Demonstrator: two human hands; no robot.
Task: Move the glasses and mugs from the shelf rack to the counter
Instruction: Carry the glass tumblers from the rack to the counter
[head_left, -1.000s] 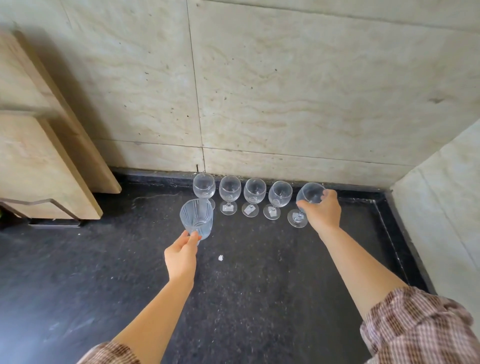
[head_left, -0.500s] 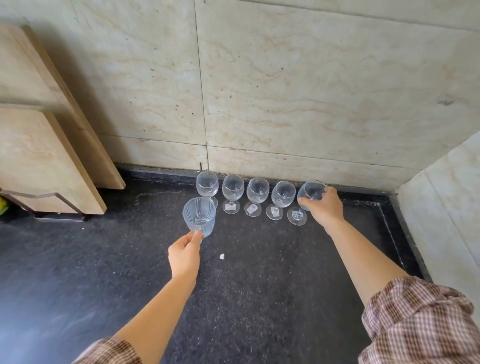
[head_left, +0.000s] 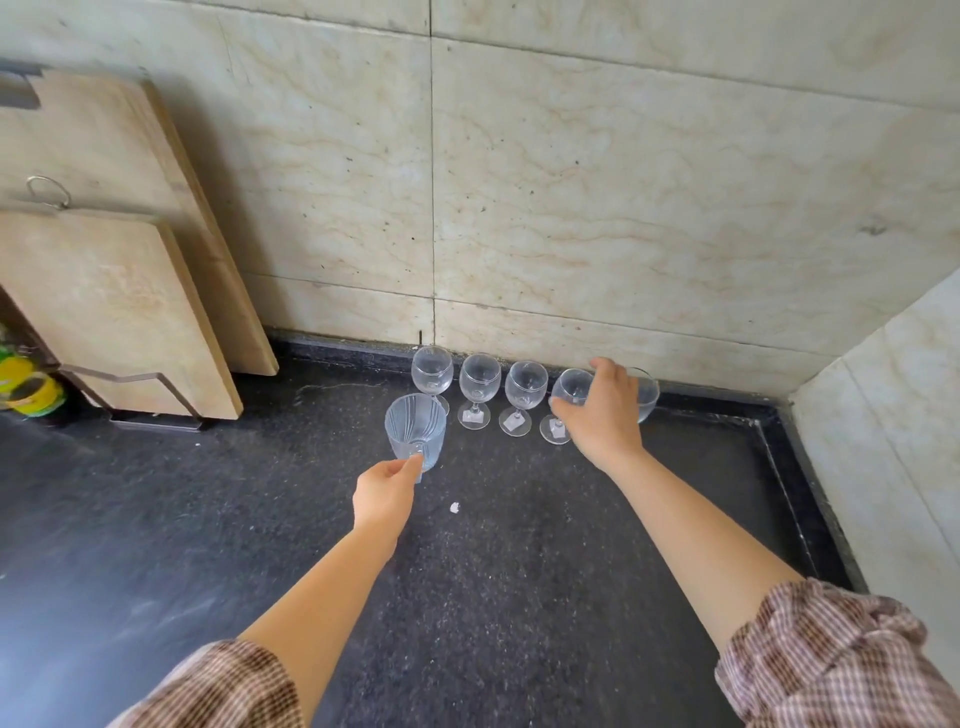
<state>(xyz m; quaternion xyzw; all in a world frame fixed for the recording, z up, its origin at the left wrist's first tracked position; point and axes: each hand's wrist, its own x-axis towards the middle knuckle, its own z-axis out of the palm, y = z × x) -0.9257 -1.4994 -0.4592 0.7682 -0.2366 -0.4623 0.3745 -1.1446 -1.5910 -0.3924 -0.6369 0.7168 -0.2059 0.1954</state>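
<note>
The left hand (head_left: 387, 496) is pinching the ribbed tumbler (head_left: 415, 431) at its base, between the thumb and the fingertips. It is holding the tumbler tilted, with the mouth turning up toward the camera. The tumbler is hanging just on the near side of the leftmost stemmed glass. I cannot tell if its bottom is touching the counter (head_left: 519, 623). I am judging that this low pinch is leaving the rim free, so the tumbler can go down upright and begin a nearer row.

The right hand (head_left: 605, 410) is reaching over the fifth wine glass (head_left: 647, 397) at the far right end of the line. Only the right part of its bowl is showing. The back of the hand is hiding the fingers, so I cannot tell whether they are closing round the bowl or lying loose.

Four other wine glasses (head_left: 479, 376) are standing upright, side by side, along the tiled wall (head_left: 623, 208). This is probably keeping the near counter free for more pieces. The shelf rack is not showing. At far left, two cutting boards (head_left: 104, 312) are leaning in a metal holder (head_left: 156, 400).
</note>
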